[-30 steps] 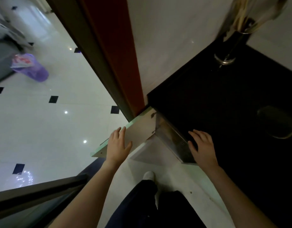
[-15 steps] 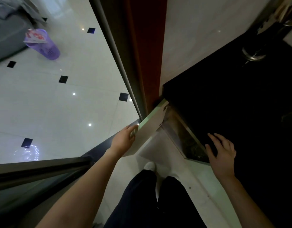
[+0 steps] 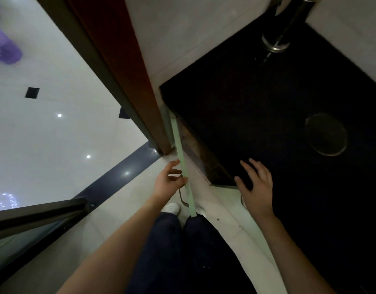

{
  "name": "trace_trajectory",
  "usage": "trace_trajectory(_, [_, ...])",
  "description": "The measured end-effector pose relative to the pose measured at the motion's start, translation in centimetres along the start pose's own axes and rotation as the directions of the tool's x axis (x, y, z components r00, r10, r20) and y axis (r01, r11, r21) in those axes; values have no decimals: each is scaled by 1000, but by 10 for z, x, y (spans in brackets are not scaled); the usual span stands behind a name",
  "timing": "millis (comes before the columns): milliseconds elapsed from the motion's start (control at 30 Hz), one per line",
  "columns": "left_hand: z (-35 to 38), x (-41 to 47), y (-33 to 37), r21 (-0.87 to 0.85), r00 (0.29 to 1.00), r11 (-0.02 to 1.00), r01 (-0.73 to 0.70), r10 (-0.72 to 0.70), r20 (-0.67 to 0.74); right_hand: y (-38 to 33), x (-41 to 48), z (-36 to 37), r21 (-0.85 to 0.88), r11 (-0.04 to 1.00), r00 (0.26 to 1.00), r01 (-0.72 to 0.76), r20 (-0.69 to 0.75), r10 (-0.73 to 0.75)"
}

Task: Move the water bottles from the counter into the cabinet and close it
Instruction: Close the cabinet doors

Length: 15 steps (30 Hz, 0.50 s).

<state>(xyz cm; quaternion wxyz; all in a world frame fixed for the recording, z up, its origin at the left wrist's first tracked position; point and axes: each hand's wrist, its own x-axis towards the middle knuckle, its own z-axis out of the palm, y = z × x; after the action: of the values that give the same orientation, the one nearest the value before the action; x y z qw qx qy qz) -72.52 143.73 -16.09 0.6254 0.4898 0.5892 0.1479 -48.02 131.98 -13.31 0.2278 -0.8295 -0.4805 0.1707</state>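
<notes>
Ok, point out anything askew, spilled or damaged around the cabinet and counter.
Nothing looks spilled or broken. The only thing not squared away is the cabinet door: it stands ajar from the dark counter, with the left hand at its edge. The right hand rests flat on the counter's edge. No bottles show on the visible countertop.
</notes>
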Motion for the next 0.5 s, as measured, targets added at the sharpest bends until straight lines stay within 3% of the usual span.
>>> trace_trajectory(233, [64, 2, 13, -234, 988, 971, 45, -78, -136, -3, -2, -1, 132, 990, 998, -58, 39, 54])
trace_trajectory(500, [94, 14, 26, -457, 987, 885, 91, -143, -80, -3, 0, 0, 124, 991, 997, -54, 53, 48])
